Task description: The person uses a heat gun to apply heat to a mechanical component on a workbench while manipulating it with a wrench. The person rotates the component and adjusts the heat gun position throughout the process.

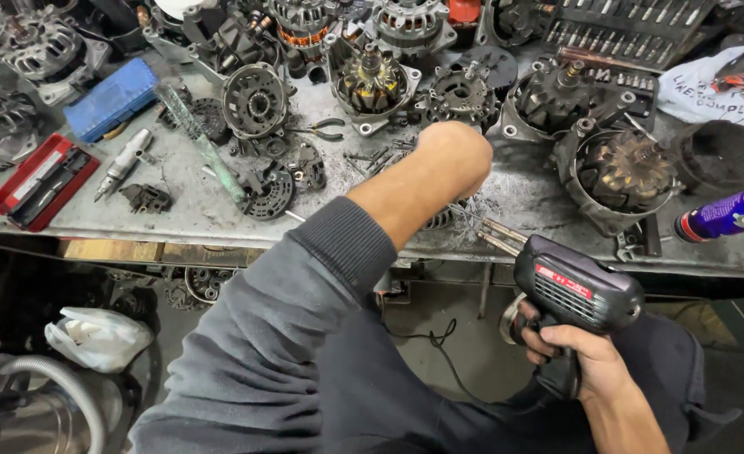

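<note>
At the far left of the grimy tabletop lies a flat red case, and behind it a blue box; a small silvery air tool rests between them and the middle of the bench. Further along stand round motor housings and a ribbed disc, with a pair of pliers lying near them. In the middle the person's left hand reaches out over the bench from a grey sleeve — it is turned away, so I cannot tell whether it is clenched or released, nor what it touches. Just below it a small part with thin wires sits near the table's front edge. To the right, the right hand is wrapped around the grip of a black soldering gun, held below the table edge with its twin metal prongs pointing up at that wired part. Further right sit a rusty rotor in its housing and, at the edge, a purple spray can on its side.
</note>
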